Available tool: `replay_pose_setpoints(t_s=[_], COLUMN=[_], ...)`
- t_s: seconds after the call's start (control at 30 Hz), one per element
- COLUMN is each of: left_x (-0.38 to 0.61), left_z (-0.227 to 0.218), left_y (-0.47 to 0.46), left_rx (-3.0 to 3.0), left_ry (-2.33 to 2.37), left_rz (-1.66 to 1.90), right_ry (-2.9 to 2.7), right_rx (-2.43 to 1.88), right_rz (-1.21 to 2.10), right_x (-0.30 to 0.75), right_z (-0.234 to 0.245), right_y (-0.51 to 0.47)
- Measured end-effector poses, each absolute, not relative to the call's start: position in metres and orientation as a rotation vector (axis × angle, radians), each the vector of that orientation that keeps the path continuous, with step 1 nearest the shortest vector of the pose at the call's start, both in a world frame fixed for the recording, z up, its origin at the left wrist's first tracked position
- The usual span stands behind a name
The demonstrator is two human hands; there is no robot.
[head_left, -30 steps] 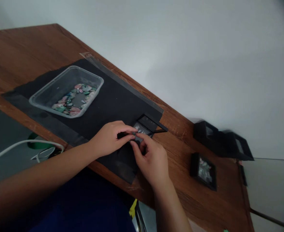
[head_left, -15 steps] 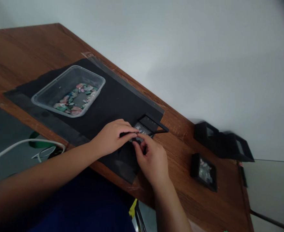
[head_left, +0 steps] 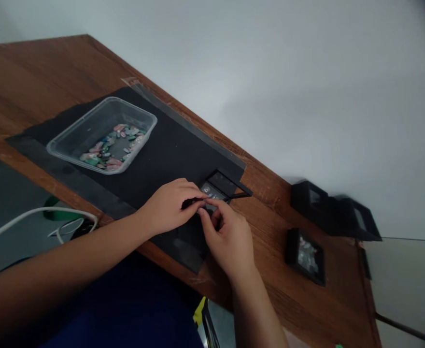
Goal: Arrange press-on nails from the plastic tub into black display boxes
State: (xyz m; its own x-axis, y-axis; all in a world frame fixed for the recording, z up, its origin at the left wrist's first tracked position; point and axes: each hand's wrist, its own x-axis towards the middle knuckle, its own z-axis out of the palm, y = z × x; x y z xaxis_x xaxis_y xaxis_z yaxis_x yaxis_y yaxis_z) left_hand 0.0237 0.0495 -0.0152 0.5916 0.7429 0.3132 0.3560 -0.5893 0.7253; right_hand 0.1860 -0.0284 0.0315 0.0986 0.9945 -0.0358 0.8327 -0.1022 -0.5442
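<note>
A small black case [head_left: 216, 193] lies near the right end of a black mat [head_left: 169, 150], its framed lid [head_left: 242, 188] raised on the side away from the person. The left hand [head_left: 172, 203] and right hand [head_left: 230, 237] meet over its near part and hide it. Left along the mat, well apart, a clear plastic tub [head_left: 64, 137] holds pink, green and pale stones [head_left: 113, 164]. The mat rests on a brown wooden surface [head_left: 266, 251]. To the right on the wood are a black box with a window [head_left: 306, 256] showing pale pieces and, behind it near the wall [head_left: 288, 87], two more black boxes [head_left: 308, 198].

Each grip is nearly closed, thumb and forefinger drawn together, the fingertips of both hands just about touching. Whether either pinches anything cannot be told, as the fingers cover the spot.

Small pale marks inside the case are too small to read or identify.
</note>
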Motion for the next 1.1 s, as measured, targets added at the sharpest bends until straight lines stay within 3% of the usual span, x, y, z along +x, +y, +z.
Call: replay_pose_setpoints(t_s=[0.33, 1.1], left_x=[0.021, 0.025], left_z=[-0.02, -0.018], left_y=[0.048, 0.056], left_rx=[2.398, 2.222], left_ry=[0.921, 1.089], left_rz=[0.794, 0.889], right_ry=[-1.747, -1.814], right_rx=[-1.964, -1.933], right_rz=[0.543, 0.522], right_x=[0.193, 0.193], right_z=[0.034, 0.037], right_y=[-0.03, -0.033])
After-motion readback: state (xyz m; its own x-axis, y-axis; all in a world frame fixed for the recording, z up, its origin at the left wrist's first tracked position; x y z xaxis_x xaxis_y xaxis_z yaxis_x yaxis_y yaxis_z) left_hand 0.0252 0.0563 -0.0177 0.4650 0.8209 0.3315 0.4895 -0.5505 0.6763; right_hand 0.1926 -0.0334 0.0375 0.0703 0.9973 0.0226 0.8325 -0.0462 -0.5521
